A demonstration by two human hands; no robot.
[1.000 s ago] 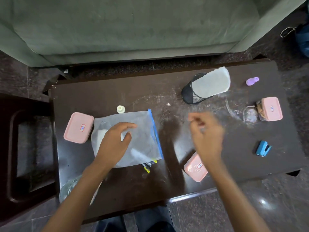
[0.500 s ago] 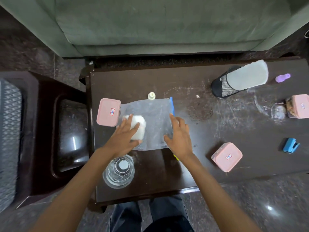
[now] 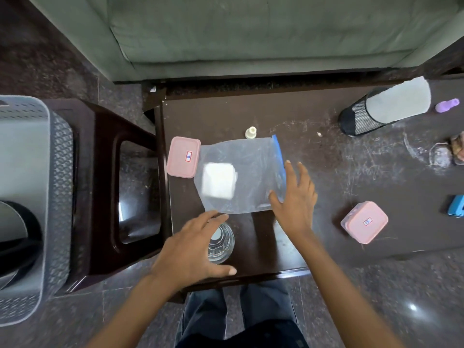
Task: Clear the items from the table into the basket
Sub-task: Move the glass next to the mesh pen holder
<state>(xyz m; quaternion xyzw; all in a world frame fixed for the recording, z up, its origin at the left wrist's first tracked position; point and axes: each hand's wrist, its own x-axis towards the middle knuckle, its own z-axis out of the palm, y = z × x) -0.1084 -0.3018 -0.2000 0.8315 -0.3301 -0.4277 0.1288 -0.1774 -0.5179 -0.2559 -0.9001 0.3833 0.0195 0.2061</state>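
Observation:
A clear zip bag (image 3: 241,172) with a blue seal and a white square inside lies flat on the dark table (image 3: 326,151). My right hand (image 3: 295,197) rests open on the bag's near right corner. My left hand (image 3: 193,249) hovers open over a clear glass jar (image 3: 223,243) at the table's near left corner, fingers spread around it. A grey perforated basket (image 3: 32,197) stands on the floor at far left. One pink lidded box (image 3: 183,156) touches the bag's left edge, and another pink box (image 3: 364,221) sits to the right.
A dark stool (image 3: 120,187) stands between basket and table. Also on the table: a small cream cap (image 3: 251,133), a tipped black mesh holder with a white sheet (image 3: 384,106), a purple piece (image 3: 447,105), a blue stapler (image 3: 455,209). A green sofa (image 3: 251,33) lies behind.
My left hand left the bag and moved back over the glass jar. My right hand stays at the bag's right edge. The view shifted left, showing more of the basket.

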